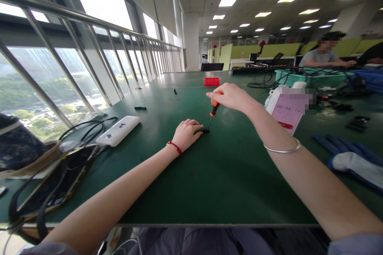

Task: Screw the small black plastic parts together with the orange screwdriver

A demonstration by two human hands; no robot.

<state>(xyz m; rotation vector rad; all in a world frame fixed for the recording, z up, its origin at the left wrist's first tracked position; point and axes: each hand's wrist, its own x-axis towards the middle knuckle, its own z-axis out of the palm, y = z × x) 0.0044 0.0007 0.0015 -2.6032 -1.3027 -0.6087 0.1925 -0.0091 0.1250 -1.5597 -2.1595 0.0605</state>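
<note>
My right hand (pixel 232 96) is closed round the orange and black handle of a screwdriver (pixel 214 108). The shaft points down, and its tip meets a small black part (pixel 205 130) lying on the green table (pixel 221 183). Low on the tabletop, my left hand (pixel 187 133) pinches the left end of that part between thumb and fingers. What kind of part it is cannot be made out at this size. A red bracelet circles the left wrist, and a silver bangle the right forearm.
A red bin (pixel 212 82) stands beyond my hands. To the left lie a white power bank (pixel 118 131), cables and a phone (pixel 60 179). On the right are a propped phone showing a timer (pixel 287 109), gloves (pixel 353 161) and a green basket (pixel 314 79). A person (pixel 324 53) sits farther back.
</note>
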